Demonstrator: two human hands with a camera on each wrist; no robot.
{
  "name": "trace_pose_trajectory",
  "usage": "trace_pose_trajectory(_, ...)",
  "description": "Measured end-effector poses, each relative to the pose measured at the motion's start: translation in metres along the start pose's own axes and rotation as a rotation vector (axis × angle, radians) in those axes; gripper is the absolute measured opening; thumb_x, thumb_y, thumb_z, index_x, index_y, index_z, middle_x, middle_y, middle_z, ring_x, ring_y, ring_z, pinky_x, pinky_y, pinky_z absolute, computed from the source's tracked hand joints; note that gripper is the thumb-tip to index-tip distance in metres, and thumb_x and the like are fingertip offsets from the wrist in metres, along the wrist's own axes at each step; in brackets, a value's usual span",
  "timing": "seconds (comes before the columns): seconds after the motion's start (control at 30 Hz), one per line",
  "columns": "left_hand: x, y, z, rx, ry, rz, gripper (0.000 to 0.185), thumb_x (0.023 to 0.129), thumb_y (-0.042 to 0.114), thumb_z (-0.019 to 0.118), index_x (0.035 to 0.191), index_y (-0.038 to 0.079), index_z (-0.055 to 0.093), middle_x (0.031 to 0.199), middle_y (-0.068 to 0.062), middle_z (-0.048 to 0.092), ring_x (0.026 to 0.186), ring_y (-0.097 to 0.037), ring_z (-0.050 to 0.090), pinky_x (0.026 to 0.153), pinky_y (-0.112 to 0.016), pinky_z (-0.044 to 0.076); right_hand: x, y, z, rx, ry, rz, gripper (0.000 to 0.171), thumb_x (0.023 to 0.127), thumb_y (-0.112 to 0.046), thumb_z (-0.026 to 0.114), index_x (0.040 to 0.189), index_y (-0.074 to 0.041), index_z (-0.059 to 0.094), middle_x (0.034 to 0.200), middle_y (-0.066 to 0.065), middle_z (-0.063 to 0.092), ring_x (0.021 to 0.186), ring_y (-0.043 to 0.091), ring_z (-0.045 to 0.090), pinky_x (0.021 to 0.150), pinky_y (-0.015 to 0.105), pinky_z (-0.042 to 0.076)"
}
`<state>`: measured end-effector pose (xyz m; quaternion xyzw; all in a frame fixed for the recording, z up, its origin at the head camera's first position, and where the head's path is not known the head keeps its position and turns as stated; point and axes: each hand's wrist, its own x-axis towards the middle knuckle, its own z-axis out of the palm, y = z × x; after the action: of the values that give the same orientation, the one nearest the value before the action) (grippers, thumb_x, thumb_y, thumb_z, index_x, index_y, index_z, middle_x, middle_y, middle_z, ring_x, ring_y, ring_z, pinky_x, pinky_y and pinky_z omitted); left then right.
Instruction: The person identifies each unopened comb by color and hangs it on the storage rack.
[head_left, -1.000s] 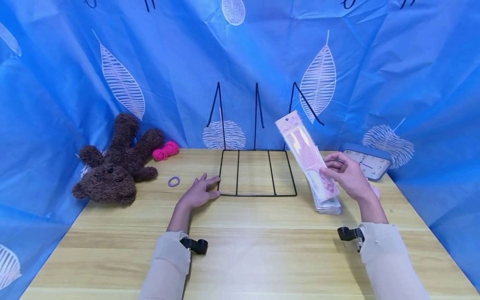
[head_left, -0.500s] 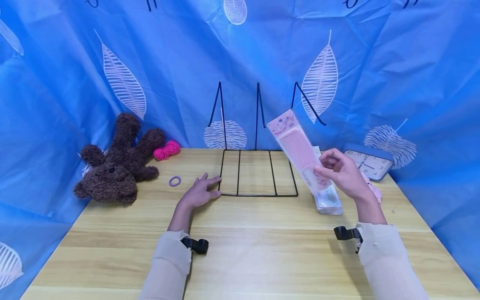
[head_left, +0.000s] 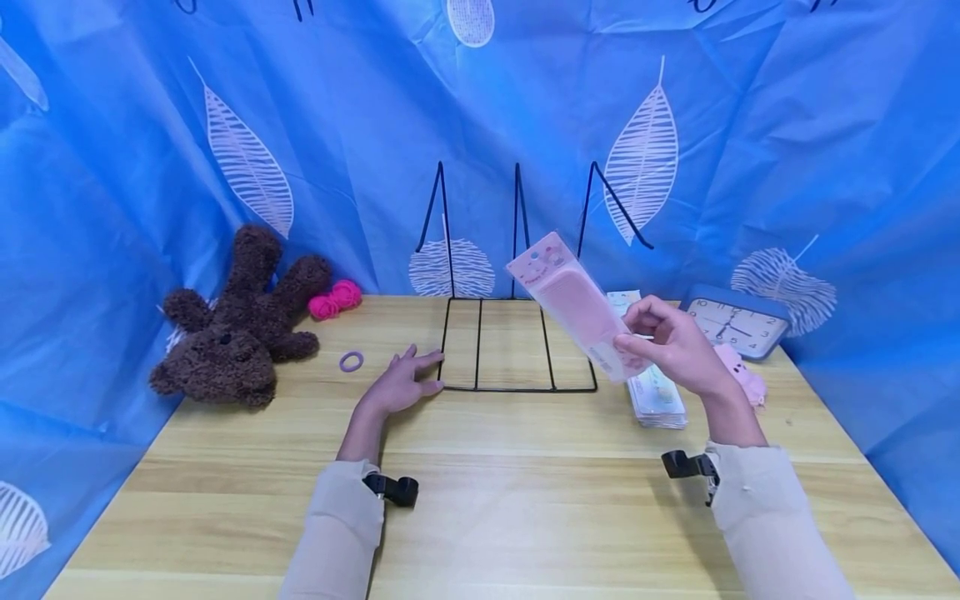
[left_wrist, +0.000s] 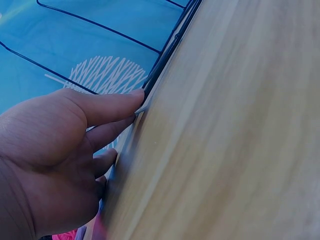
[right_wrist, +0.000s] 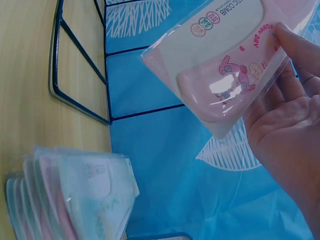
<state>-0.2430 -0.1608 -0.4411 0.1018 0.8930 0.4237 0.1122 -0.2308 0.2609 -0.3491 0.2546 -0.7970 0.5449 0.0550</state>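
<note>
"One wooden tabletop (head_left: 525, 500), then a three-pronged black wire rack (head_left: 478, 344) on it. Which hand is there?"

"The left hand (head_left: 400, 385): fingers spread, index finger and thumb touching the left edge of the rack's base."

"Next down?"

"A brown teddy bear (head_left: 240, 333), well to the left of those fingers. Then a blue-framed clock (head_left: 738, 325), beyond and right of the right hand's (head_left: 678, 346) fingers."

"And the packaged combs?"

"A stack of packs (head_left: 656, 396) lies on the tabletop beneath the right fingers. One pink packaged comb (head_left: 577, 308) is pinched between that hand's thumb and curled fingers, held tilted in the air, its header up and left of the fingertips."

"Smaller still?"

"A pink plush (head_left: 745, 377), just right of the right hand; a bright pink yarn bundle (head_left: 335, 300), beyond the left fingers; lastly a purple ring (head_left: 351, 370), nearer them."
</note>
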Motion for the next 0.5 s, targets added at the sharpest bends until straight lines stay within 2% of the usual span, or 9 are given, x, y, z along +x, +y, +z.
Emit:
trace_pose_trajectory(0.27,0.0021,-0.0022,0.0012,-0.002,0.005,-0.014,0.056,0.099,0.016,0.065,0.152,0.010,0.048,0.164,-0.017,0.026,0.151,-0.047,-0.006,0.118,-0.064,-0.001,0.0045,-0.0070,0.0039,-0.045,0.021,0.019,0.019,0.095,-0.002,0.069,0.109,0.004,0.058,0.108,0.001,0.070,0.097,0.014,0.070,0.080,0.029,0.057)
trace_pose_trajectory(0.5,0.0028,-0.0039,0.0007,-0.011,0.004,-0.019,0.056,0.099,0.015,0.066,0.152,0.011,0.048,0.165,-0.016,0.025,0.151,-0.048,-0.007,0.118,-0.064,-0.001,0.0082,-0.0040,0.0101,-0.079,0.059,0.059,0.022,0.095,-0.006,0.070,0.109,0.004,0.057,0.109,0.002,0.071,0.098,0.013,0.068,0.084,0.027,0.053)
